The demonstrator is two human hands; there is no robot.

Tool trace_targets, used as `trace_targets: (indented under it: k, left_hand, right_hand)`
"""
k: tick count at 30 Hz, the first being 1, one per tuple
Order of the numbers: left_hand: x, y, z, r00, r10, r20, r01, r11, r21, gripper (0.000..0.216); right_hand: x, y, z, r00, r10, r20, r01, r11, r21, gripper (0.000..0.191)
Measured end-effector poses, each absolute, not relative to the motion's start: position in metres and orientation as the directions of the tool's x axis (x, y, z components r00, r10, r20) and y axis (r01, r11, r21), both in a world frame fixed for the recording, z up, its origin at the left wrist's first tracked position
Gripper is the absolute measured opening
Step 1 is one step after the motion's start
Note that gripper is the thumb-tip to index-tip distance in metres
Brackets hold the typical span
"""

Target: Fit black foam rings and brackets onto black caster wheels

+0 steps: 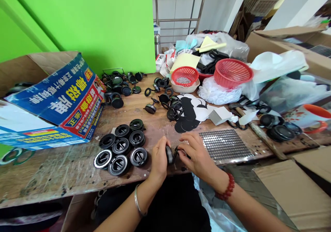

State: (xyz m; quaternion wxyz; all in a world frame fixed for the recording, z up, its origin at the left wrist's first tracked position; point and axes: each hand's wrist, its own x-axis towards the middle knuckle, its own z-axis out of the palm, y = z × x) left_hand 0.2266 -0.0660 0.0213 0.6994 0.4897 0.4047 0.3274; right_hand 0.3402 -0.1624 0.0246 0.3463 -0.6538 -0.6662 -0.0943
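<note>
My left hand (pixel 159 156) is closed around a round black plastic part (pixel 169 155), which stands on edge at the front of the wooden table. The fingers of my right hand (pixel 192 152) pinch a thin black piece (pixel 176 153) against its right side; the exact shape of that piece is partly hidden. Left of my left hand sits a cluster of round black parts with slotted centres (pixel 121 145), lying face up. A sheet of small silvery discs (pixel 224 145) lies flat just beyond my right hand.
At the left stands an open blue carton (pixel 54 104). More black parts (pixel 117 83) are heaped behind. Red baskets (pixel 234 74), black and white paper cutouts (pixel 190 113), a wooden stick (pixel 261 133) and an orange-rimmed mug (pixel 307 118) occupy the back and right.
</note>
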Motion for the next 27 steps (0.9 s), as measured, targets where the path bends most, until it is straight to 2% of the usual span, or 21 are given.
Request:
trace_targets:
  k: [2, 4, 7, 10, 12, 14, 16, 18, 20, 27]
  left_hand:
    - [0.229, -0.065, 0.019, 0.437, 0.833, -0.34, -0.102, 0.422, 0.901, 0.044]
    - [0.23, -0.065, 0.018, 0.456, 0.803, -0.383, -0.114, 0.48, 0.87, 0.045]
    - [0.225, -0.065, 0.021, 0.566, 0.747, -0.348, -0.077, 0.468, 0.88, 0.046]
    - [0.214, -0.061, 0.032, 0.769, 0.624, -0.136, -0.005, 0.218, 0.976, 0.035]
    - [0.207, -0.058, 0.038, 0.883, 0.47, -0.007, 0.017, -0.017, 1.0, 0.042]
    - [0.204, -0.058, 0.04, 0.925, 0.379, -0.009, 0.049, -0.097, 0.994, 0.041]
    - [0.205, -0.061, 0.039, 0.902, 0.409, -0.14, 0.137, 0.036, 0.99, 0.037]
    - [0.207, -0.065, 0.035, 0.82, 0.48, -0.311, 0.207, 0.257, 0.944, 0.037]
    - [0.209, -0.067, 0.03, 0.744, 0.524, -0.415, 0.198, 0.42, 0.886, 0.042]
    - [0.209, -0.064, 0.027, 0.711, 0.482, -0.512, 0.06, 0.683, 0.728, 0.06]
  right_hand:
    - [0.331, -0.169, 0.015, 0.136, 0.798, 0.588, 0.934, 0.094, -0.344, 0.019]
    - [0.325, -0.174, 0.006, 0.215, 0.795, 0.568, 0.909, 0.05, -0.415, 0.025]
    - [0.33, -0.179, 0.003, 0.309, 0.803, 0.51, 0.825, 0.041, -0.563, 0.022]
    - [0.349, -0.183, 0.017, 0.354, 0.834, 0.423, 0.734, 0.033, -0.678, 0.017]
    - [0.366, -0.185, 0.028, 0.353, 0.886, 0.301, 0.656, -0.005, -0.754, 0.014]
    - [0.385, -0.186, 0.034, 0.356, 0.918, 0.173, 0.61, -0.088, -0.788, 0.014]
    - [0.405, -0.185, 0.032, 0.433, 0.89, 0.141, 0.66, -0.208, -0.722, 0.017]
    - [0.423, -0.181, 0.023, 0.517, 0.834, 0.194, 0.734, -0.315, -0.601, 0.016]
    - [0.436, -0.177, 0.011, 0.538, 0.811, 0.228, 0.774, -0.369, -0.514, 0.015]
    - [0.439, -0.165, -0.006, 0.551, 0.812, 0.194, 0.816, -0.475, -0.33, 0.02]
